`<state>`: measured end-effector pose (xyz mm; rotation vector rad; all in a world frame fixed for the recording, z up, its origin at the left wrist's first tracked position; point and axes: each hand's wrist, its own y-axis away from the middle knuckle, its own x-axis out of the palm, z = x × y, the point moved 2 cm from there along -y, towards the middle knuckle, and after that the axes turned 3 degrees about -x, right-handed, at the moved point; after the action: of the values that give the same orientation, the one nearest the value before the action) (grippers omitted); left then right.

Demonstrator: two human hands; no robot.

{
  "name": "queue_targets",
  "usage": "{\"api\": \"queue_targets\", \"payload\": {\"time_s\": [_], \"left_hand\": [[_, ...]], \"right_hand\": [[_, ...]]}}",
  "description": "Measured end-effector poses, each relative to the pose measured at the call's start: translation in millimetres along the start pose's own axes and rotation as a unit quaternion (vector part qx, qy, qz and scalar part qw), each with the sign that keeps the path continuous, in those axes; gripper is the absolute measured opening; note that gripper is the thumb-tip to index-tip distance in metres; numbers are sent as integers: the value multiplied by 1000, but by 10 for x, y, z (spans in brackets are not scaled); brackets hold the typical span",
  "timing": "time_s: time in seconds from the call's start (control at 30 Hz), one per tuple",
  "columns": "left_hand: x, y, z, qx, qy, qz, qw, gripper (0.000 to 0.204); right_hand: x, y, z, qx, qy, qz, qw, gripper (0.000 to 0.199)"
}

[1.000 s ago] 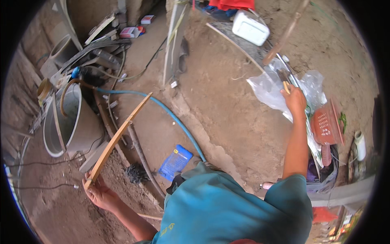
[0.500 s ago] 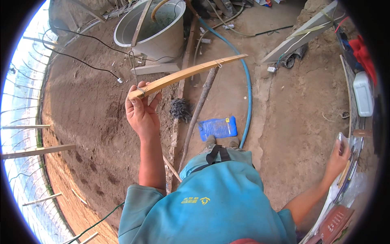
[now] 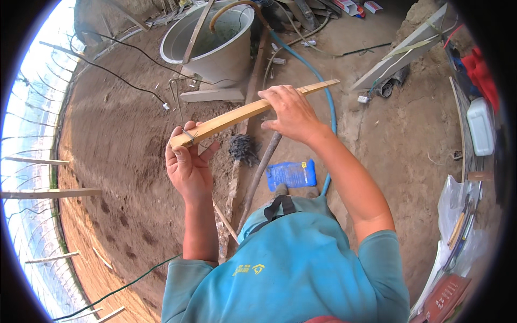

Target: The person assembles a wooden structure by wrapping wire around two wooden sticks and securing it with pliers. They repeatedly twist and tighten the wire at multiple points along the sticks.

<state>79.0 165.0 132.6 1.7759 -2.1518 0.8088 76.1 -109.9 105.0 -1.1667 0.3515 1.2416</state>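
A pale wooden strip (image 3: 231, 118) slants up to the right in front of me. My left hand (image 3: 189, 167) pinches its near left end, where a thin wire loop (image 3: 188, 134) goes round the wood. From that end a bent wire hook (image 3: 176, 97) sticks up. Farther along the strip, my right hand (image 3: 293, 114) closes over it, fingers across the top and thumb below. Beneath that hand the upper end of a rough wooden pole (image 3: 262, 167) comes out; their joint is hidden behind the hand.
A big pale tub (image 3: 226, 60) with a hose stands at the far left. A blue hose (image 3: 332, 113) runs down past a blue bag (image 3: 291, 175) by my feet. At right are a leaning board (image 3: 401, 46), a white jug (image 3: 480, 126) and plastic wrap (image 3: 451, 207) with tools.
My right hand has left the items on the right side and come across to the wooden strip, closing on it. My left hand keeps its hold at the strip's end.
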Motion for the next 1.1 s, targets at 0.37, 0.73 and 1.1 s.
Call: {"api": "queue_targets", "payload": {"time_s": [0.37, 0.73, 1.1], "left_hand": [[-267, -856, -668, -79, -100, 2, 992, 46], [-334, -1255, -144, -161, 4, 45, 986, 49], [147, -1347, -302, -14, 144, 245, 959, 50]], "right_hand": [[-129, -785, 296, 59, -4, 188, 980, 28], [-725, -1266, 346, 69, -2, 193, 979, 31], [-954, -1255, 701, 71, -77, 250, 963, 20]]}}
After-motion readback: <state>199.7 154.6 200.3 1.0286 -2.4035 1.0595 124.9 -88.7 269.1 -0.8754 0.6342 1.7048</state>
